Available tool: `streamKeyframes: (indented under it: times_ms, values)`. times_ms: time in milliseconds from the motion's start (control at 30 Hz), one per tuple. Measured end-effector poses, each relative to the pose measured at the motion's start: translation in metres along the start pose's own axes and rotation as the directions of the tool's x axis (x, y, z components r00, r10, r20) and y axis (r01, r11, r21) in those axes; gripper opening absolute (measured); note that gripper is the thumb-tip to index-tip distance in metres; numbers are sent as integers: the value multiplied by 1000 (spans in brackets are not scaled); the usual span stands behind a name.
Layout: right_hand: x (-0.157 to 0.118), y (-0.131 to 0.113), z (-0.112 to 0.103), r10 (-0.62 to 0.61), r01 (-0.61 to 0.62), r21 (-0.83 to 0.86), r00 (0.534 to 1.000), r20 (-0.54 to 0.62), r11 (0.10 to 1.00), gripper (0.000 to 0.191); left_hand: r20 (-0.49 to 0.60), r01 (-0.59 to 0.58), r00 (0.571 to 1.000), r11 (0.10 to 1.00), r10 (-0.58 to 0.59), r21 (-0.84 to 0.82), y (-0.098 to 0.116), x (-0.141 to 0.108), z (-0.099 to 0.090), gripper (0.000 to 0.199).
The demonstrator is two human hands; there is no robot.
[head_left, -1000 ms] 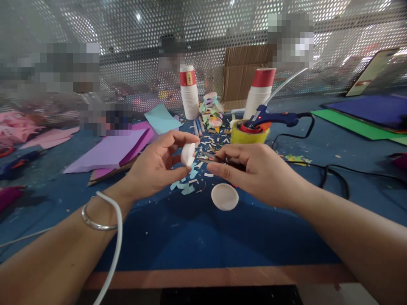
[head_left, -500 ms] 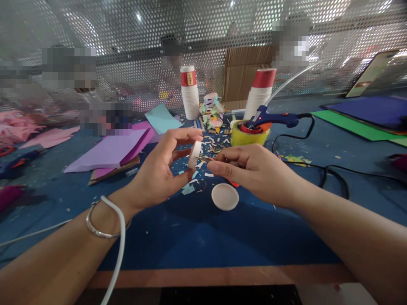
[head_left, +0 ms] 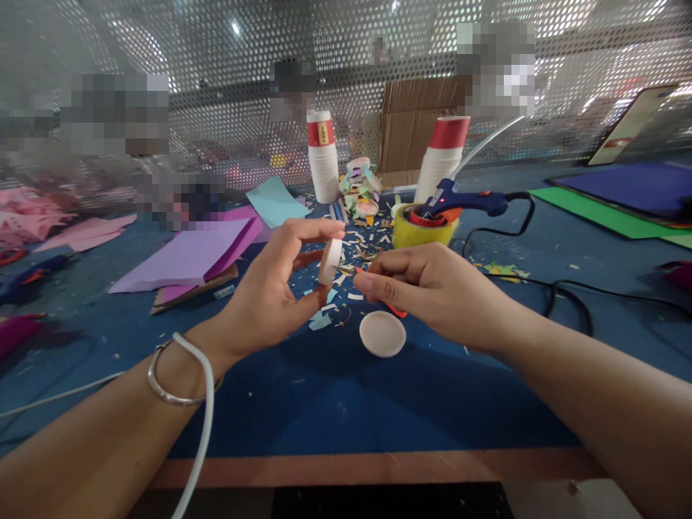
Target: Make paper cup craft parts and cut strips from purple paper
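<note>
Between the thumb and fingers of my left hand a small white round piece is held on edge. My right hand is closed on a small pointed tool, its metal tip at the white piece's right side; most of the tool is hidden by my fingers. Below my hands a pale round disc lies on the blue table. Paper scraps are scattered behind and between my hands.
Two cup stacks stand at the back. A blue glue gun rests on a yellow tape roll, its black cable trailing right. Purple paper lies left, green paper right. Behind is a perforated screen.
The white round piece has tilted slightly in my left hand, and a little orange now shows by my right fingertips. Both hands stay in nearly the same place.
</note>
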State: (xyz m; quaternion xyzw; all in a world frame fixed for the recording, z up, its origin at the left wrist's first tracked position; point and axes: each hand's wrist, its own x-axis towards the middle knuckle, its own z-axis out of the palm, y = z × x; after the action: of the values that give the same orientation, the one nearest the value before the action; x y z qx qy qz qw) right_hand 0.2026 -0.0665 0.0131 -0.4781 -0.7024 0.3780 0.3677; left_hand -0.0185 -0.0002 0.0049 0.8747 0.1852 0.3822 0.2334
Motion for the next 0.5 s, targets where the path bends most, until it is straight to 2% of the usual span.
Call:
streamKeyframes:
  times_ms: [200, 367, 500]
  values:
    - [-1, 0, -1, -25, 25, -1, 1000, 3, 1000, 42, -6, -12, 1000, 1000, 12, -28, 0, 0, 2, 58]
    - [-1, 0, -2, -33, 33, 15, 999, 1, 999, 41, 22, 63, 998, 989, -61, -131, 2, 0, 2, 58]
    - [-1, 0, -3, -5, 6, 8, 1000, -13, 1000, 45, 97, 145, 988, 955, -123, -258, 1, -1, 0, 52]
